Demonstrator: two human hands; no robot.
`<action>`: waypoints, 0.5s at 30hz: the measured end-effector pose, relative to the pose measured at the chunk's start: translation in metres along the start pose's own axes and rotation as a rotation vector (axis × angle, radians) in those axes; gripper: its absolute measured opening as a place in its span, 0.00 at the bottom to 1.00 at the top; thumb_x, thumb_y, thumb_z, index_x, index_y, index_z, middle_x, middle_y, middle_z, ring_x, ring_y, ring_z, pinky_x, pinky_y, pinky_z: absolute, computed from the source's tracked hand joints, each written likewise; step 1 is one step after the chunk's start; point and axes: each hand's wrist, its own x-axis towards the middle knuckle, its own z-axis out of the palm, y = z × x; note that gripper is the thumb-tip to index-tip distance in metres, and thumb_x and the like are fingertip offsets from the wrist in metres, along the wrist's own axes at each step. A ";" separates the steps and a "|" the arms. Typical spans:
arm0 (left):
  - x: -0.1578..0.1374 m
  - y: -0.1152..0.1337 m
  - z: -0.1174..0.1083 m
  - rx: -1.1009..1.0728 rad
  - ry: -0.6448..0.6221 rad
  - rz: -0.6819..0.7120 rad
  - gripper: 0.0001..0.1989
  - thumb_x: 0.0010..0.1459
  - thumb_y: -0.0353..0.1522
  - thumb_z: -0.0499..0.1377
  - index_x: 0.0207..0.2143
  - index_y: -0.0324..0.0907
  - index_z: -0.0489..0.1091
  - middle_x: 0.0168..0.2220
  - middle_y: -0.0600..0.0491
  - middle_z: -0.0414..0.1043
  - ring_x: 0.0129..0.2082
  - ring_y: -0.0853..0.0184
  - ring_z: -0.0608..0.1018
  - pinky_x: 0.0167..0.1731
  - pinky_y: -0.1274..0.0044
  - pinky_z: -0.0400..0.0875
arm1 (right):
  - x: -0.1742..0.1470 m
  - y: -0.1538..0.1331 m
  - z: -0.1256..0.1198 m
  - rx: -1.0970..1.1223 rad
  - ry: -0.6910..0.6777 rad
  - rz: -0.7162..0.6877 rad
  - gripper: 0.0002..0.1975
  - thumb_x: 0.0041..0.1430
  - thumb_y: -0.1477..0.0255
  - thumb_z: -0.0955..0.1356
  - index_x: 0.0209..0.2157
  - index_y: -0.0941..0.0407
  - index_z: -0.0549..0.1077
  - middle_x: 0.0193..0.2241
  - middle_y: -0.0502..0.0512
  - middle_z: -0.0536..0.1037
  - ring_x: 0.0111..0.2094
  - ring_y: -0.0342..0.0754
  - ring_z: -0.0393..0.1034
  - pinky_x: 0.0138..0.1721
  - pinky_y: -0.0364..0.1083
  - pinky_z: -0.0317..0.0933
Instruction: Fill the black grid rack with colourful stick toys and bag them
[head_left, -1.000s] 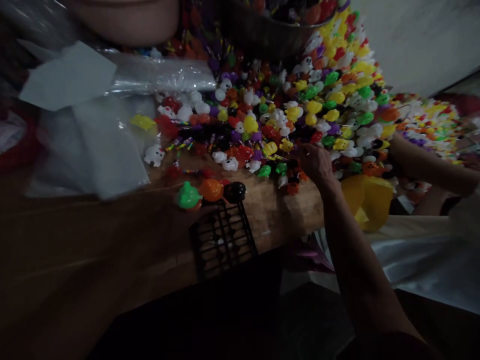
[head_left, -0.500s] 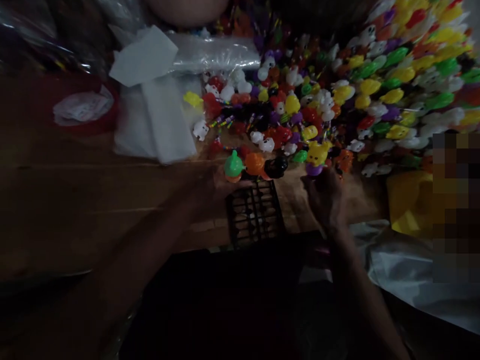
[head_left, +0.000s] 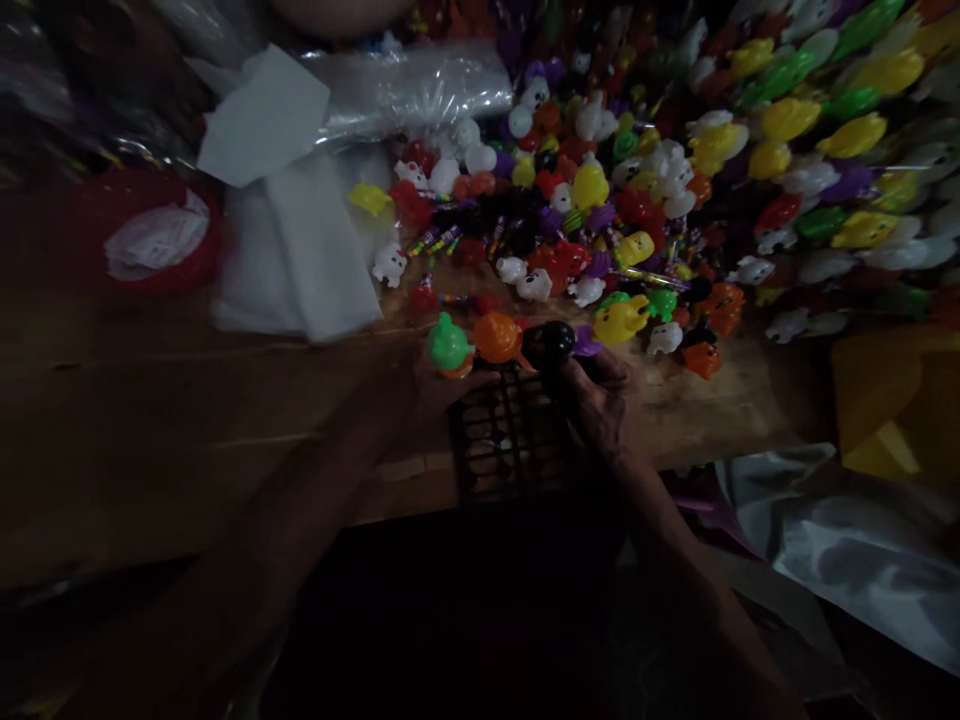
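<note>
My left hand (head_left: 433, 388) is closed round a bunch of small plastic toy figures. A green-topped figure (head_left: 448, 342) and an orange pumpkin figure (head_left: 496, 338) stand up from it, and a black figure (head_left: 553, 345) is beside them. My right hand (head_left: 604, 405) pinches a yellow toy figure with a purple base (head_left: 619, 320), tilted sideways, its fingers right against the black figure. The lower parts of the toys are hidden by the hands and the dark. Below both hands lies a dark frame with rods and beads, like an abacus (head_left: 510, 435).
A large heap of colourful toy figures (head_left: 589, 187) covers the back and right of the wooden table (head_left: 187, 400). Clear plastic bags (head_left: 322, 245), a white sheet (head_left: 262, 115) and a red bowl (head_left: 199, 265) lie left. Something yellow (head_left: 892, 400) stands right.
My right hand has moved left with the yellow figure, bringing it up to the black one. The yellow figure has tipped from upright to sideways. My left hand keeps its hold.
</note>
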 end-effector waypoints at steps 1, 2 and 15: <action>0.000 0.000 0.001 -0.013 0.000 -0.013 0.26 0.45 0.49 0.73 0.40 0.43 0.75 0.41 0.48 0.80 0.43 0.58 0.81 0.50 0.64 0.78 | 0.000 0.000 -0.001 -0.015 0.001 0.003 0.10 0.58 0.62 0.74 0.35 0.54 0.80 0.32 0.50 0.81 0.36 0.47 0.74 0.41 0.47 0.69; 0.001 0.000 0.003 -0.028 0.012 -0.025 0.27 0.43 0.49 0.73 0.40 0.43 0.75 0.42 0.48 0.80 0.43 0.58 0.81 0.50 0.64 0.78 | -0.001 0.000 -0.003 -0.043 0.001 0.002 0.10 0.58 0.62 0.74 0.35 0.54 0.80 0.32 0.50 0.81 0.35 0.47 0.74 0.41 0.47 0.68; 0.001 0.026 -0.007 0.053 -0.083 0.020 0.22 0.49 0.51 0.69 0.29 0.44 0.70 0.26 0.56 0.72 0.27 0.67 0.73 0.28 0.74 0.72 | 0.009 0.000 -0.018 -0.550 -0.155 -0.306 0.14 0.62 0.60 0.69 0.29 0.56 0.76 0.26 0.53 0.76 0.27 0.46 0.67 0.31 0.45 0.61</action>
